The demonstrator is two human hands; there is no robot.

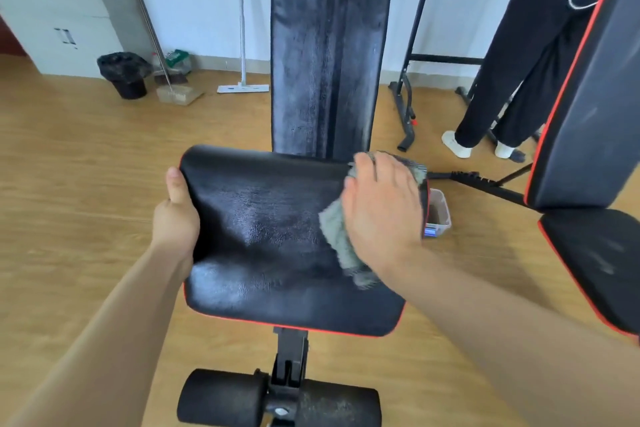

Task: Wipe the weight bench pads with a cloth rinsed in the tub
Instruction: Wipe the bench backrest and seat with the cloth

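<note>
At seat pad (277, 236) right edge, right hand (381, 211) pressing cloth (337, 239) flat; left hand (178, 215) gripping left edge; cloth risking sliding off, overhanging edge.

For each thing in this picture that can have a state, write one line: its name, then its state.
Seat pad: streaked wet, sheen showing.
Back pad: upright, streaked.
Cloth: pressed flat on seat pad.
Right hand: palm down on cloth.
Left hand: gripping seat pad's edge.
Tub: on floor, lid off.
</note>
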